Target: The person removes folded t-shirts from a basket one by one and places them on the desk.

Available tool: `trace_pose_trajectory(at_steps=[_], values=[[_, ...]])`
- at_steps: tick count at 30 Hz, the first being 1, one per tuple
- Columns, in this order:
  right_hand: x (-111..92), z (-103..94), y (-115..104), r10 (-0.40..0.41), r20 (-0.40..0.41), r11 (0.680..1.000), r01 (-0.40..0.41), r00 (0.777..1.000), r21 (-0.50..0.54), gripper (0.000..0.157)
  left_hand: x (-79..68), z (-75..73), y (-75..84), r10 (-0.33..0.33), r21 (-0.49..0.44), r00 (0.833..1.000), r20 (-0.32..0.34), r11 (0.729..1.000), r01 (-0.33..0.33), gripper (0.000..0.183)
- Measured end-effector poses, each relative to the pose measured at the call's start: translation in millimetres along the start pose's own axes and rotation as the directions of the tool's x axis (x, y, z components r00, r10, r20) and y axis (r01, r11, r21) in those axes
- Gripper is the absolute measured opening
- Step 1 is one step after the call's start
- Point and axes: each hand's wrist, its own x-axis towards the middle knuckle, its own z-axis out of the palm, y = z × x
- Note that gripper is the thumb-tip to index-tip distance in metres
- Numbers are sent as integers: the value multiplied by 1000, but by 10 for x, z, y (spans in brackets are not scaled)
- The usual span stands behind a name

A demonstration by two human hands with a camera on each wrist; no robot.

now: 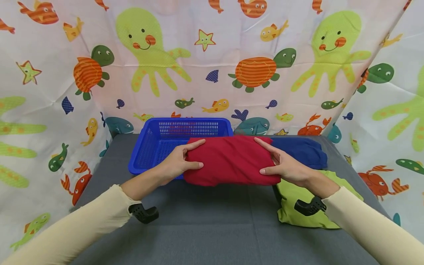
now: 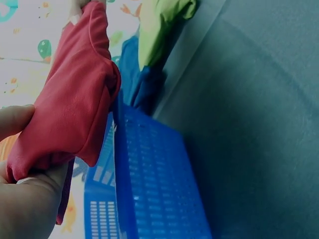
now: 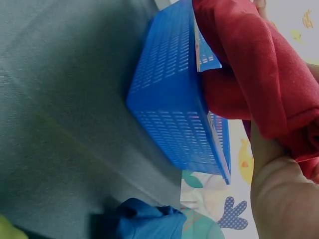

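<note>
A folded red cloth, perhaps a garment, is held up between both hands, off the table. My left hand grips its left end, thumb on the near face and index finger along the top. At the opposite end my right hand pinches it the same way; the other fingers are hidden behind the cloth. Behind and to the left stands a blue perforated basket, its right front part covered by the red cloth. In the right wrist view a fold of the red cloth hangs by the basket's rim.
A dark blue cloth lies at the back right of the grey table. Nearer, a lime green cloth lies partly under my right forearm. A curtain printed with sea animals encloses the back and sides.
</note>
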Motion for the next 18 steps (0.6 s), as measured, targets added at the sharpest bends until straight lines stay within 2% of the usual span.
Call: trace_pose_trajectory(at_steps=[8,18], values=[[-144,20,151,-9,11,1000,9,1000,-4,93,-53,138,-101,-7,-52,1000,29,999,9,76],[-406,53,295,40,7,998,-40,999,-39,91,-141,342,-244,-30,-67,995,95,997,36,76]])
